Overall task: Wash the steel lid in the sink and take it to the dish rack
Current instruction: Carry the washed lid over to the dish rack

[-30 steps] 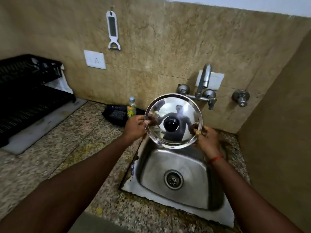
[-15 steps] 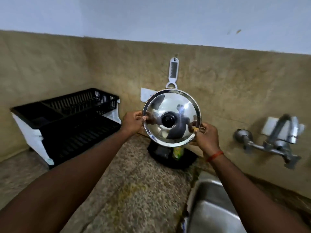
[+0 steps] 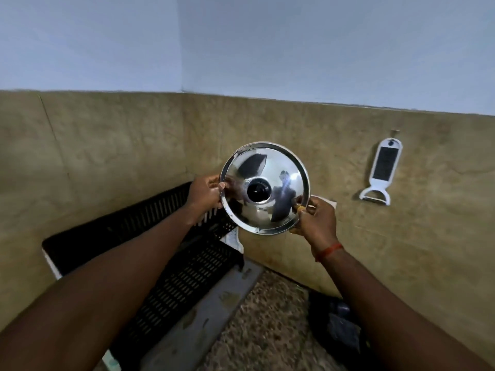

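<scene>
I hold a round steel lid (image 3: pixel 278 172) with a black knob upright in the air, its shiny face turned to me. My left hand (image 3: pixel 205 195) grips its left rim and my right hand (image 3: pixel 317 219) grips its lower right rim. The lid hangs above the right end of the black dish rack (image 3: pixel 171 263), which stands on the counter against the tiled wall. The sink is out of view.
A white peeler (image 3: pixel 381 174) hangs on the wall to the right. A grey drain tray (image 3: pixel 203 314) lies under the rack. A dark object (image 3: pixel 340 325) sits on the speckled counter (image 3: pixel 267 333) at the lower right, partly behind my right arm.
The view and both hands have swung left from the sink towards the dish rack, carrying the lid. The tap and sink have left the frame.
</scene>
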